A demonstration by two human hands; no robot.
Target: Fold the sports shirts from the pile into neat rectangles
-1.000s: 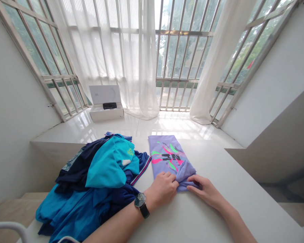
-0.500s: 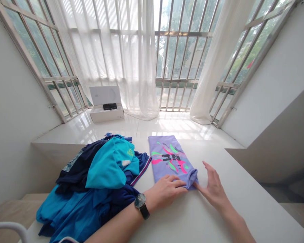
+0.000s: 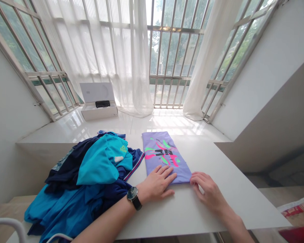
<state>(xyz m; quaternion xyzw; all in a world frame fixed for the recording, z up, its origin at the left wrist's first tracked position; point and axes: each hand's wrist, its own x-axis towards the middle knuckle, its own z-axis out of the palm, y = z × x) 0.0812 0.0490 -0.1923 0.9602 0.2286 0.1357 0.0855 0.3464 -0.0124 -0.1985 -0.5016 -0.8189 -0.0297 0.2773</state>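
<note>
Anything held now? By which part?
Nothing gripped. Left hand lies flat on the near edge of the shirt; right hand touches its near right corner.

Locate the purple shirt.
In the head view, the folded purple shirt lies on the table, right of the blue clothes pile, its near edge under the left hand.

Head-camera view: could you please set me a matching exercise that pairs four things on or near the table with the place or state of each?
Things
1. purple shirt
2. blue clothes
3. white box
4. watch

Places or states
A. strapped on the left wrist
B. lid open, on the glossy ledge beyond the table
C. folded flat, near edge under the fingers of the left hand
D. heaped loose on the left part of the table

Pairs: 1-C, 2-D, 3-B, 4-A.
</note>
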